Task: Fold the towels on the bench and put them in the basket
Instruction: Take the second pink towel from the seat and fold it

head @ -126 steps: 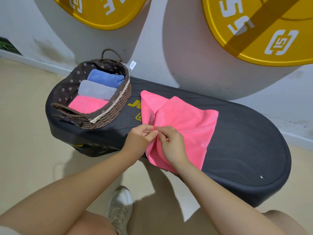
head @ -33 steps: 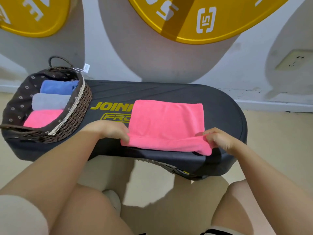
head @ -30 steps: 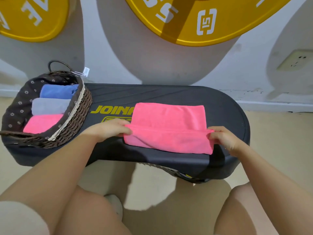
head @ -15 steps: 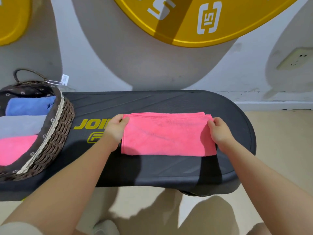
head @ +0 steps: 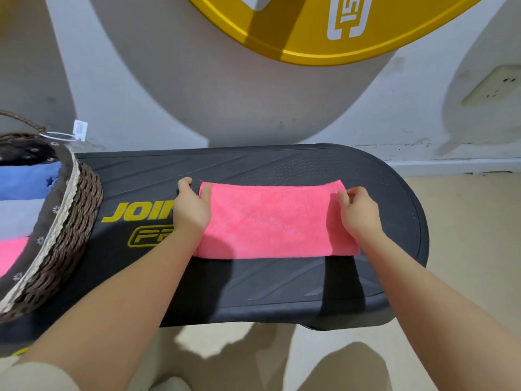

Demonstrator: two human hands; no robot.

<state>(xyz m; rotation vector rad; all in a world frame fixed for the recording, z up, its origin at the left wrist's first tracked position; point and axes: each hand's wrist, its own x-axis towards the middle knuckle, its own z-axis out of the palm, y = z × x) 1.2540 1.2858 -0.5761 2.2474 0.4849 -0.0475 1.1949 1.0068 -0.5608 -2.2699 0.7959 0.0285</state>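
A pink towel lies folded into a flat rectangle on the black bench. My left hand rests at its left end with the fingers on its far left corner. My right hand pinches its far right corner. The wicker basket stands on the bench's left end, partly cut off by the frame. It holds a folded blue towel, a grey towel and a pink towel.
A white wall with a large yellow weight plate rises behind the bench. A wall socket sits at the right. Beige floor surrounds the bench, and my shoe shows below.
The near edge of the pink towel was lifted and folded over to the far edge. Both hands have slid back along its ends to the far corners. The view has moved closer.
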